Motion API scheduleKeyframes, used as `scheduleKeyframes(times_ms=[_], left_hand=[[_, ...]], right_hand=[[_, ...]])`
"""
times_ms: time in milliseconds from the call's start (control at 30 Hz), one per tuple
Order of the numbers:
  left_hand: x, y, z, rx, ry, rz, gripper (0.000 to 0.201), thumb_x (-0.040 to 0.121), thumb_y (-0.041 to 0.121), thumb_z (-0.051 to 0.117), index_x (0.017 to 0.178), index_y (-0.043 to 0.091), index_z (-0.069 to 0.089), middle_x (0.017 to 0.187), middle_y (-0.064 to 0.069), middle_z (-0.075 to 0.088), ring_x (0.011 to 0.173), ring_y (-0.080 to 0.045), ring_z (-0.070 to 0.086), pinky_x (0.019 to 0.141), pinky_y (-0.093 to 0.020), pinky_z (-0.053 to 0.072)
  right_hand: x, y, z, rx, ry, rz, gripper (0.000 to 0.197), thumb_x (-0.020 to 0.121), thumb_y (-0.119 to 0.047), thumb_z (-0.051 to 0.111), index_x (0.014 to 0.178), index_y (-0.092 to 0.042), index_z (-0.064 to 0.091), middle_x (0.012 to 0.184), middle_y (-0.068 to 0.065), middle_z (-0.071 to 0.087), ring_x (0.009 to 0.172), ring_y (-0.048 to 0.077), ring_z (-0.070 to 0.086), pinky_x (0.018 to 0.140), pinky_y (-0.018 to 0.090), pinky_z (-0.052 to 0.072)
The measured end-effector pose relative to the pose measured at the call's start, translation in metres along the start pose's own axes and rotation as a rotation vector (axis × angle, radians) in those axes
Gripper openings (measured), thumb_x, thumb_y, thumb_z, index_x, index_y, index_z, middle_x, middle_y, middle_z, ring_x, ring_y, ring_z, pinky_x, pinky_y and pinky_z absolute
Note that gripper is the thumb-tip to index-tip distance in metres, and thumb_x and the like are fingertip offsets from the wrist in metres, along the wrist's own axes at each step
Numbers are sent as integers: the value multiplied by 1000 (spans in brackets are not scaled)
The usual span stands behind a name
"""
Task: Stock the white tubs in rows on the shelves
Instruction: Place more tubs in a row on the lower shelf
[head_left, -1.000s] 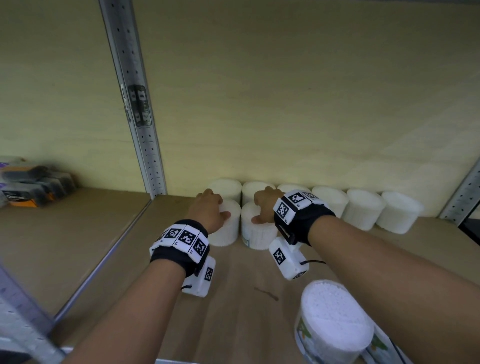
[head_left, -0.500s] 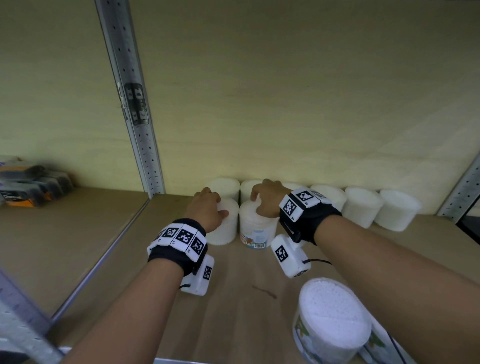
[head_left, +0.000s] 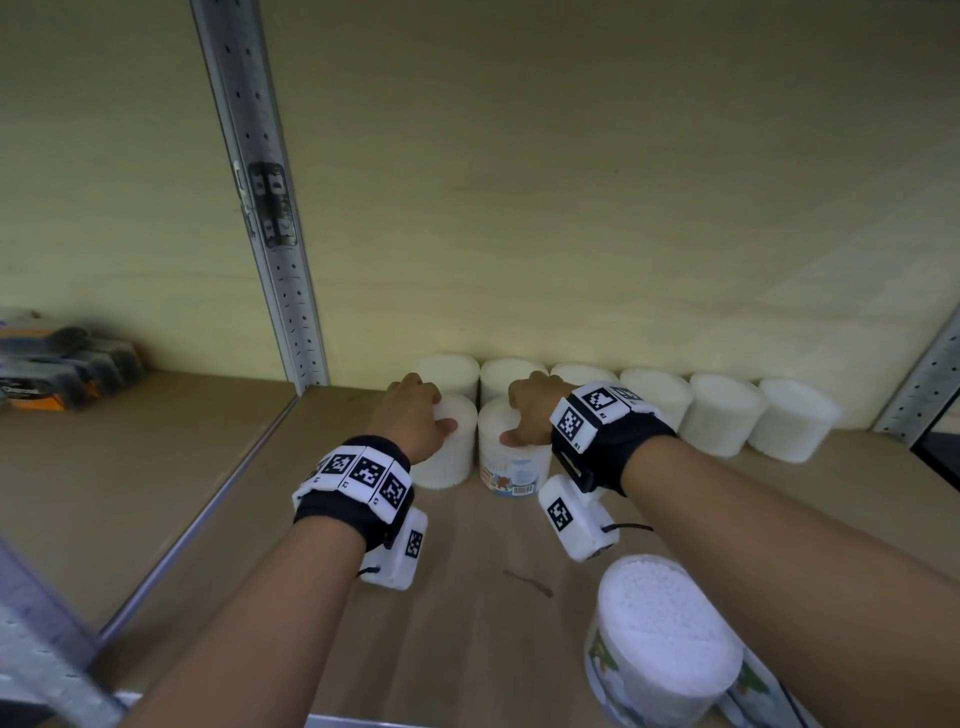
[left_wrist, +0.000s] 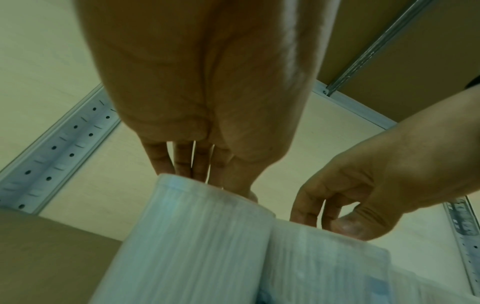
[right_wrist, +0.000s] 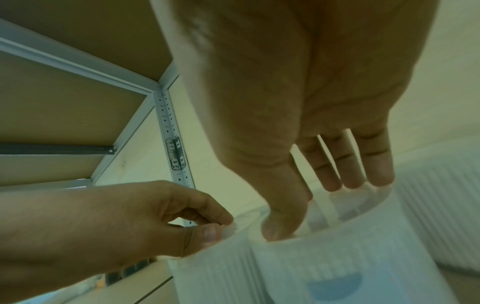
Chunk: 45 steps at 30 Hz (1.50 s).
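Note:
Two white tubs stand side by side on the wooden shelf (head_left: 457, 613), in front of a back row of several white tubs (head_left: 722, 410). My left hand (head_left: 431, 415) grips the left tub (head_left: 454, 462) from above, fingers over its far rim and thumb on the near rim (left_wrist: 213, 181). My right hand (head_left: 524, 415) holds the right tub (head_left: 511, 467) by its top in the same way, and a coloured label and barcode face me. In the right wrist view the thumb and fingers (right_wrist: 350, 181) straddle that tub (right_wrist: 350, 257). Another tub (head_left: 665, 639) stands close at the front right.
A perforated metal upright (head_left: 270, 208) divides this bay from the one on the left, where dark and orange boxes (head_left: 57, 364) lie. A second upright (head_left: 924, 379) bounds the right end. Bare board lies left of the tubs and between my arms.
The right tub has turned under my right hand, so its label faces me instead of a plain white side. My left hand has stayed on its tub.

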<state>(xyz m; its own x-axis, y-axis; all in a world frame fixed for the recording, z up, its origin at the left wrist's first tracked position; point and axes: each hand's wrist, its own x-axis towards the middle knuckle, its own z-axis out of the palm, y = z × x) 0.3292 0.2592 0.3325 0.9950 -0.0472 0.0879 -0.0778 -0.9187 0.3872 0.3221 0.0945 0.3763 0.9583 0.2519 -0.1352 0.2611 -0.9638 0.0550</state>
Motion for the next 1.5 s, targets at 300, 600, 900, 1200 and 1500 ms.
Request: scheduleKeyframes(times_ms=[300, 600, 900, 1200, 1500], left_hand=[[0, -1, 0, 11, 2, 3, 45, 91, 32, 57, 129, 8, 51, 130, -11, 45, 122, -27, 43, 102, -34, 37], [1, 0, -1, 18, -21, 7, 46, 92, 33, 56, 131, 8, 50, 132, -12, 44, 123, -27, 42, 102, -33, 35], [5, 0, -9, 61, -144, 47, 46, 95, 24, 53, 139, 12, 43, 140, -8, 40, 130, -26, 39, 108, -34, 34], [11, -10, -17, -40, -311, 126, 65, 84, -15, 37, 132, 27, 48, 149, 1, 35, 135, -21, 37, 107, -32, 38], [5, -10, 0, -98, 109, 100, 33, 88, 12, 54, 120, 9, 55, 125, -12, 47, 118, -30, 46, 97, -37, 42]], right_hand=[[4, 4, -9, 91, -123, -58, 49, 91, -5, 54, 139, -9, 45, 142, 9, 45, 128, 23, 49, 102, 25, 39], [6, 8, -7, 29, -131, -106, 63, 88, -10, 61, 146, -13, 36, 148, 7, 41, 132, 23, 46, 103, 26, 39], [8, 8, -7, -4, -108, -131, 61, 88, -11, 62, 145, -11, 38, 146, 7, 43, 130, 23, 48, 102, 25, 39], [11, 9, -8, -12, -119, -146, 52, 89, -10, 61, 139, -5, 45, 141, 10, 49, 128, 24, 50, 102, 27, 40], [10, 9, -12, -26, -148, -152, 60, 90, -14, 61, 145, -7, 37, 147, 8, 42, 132, 23, 46, 104, 25, 38]])
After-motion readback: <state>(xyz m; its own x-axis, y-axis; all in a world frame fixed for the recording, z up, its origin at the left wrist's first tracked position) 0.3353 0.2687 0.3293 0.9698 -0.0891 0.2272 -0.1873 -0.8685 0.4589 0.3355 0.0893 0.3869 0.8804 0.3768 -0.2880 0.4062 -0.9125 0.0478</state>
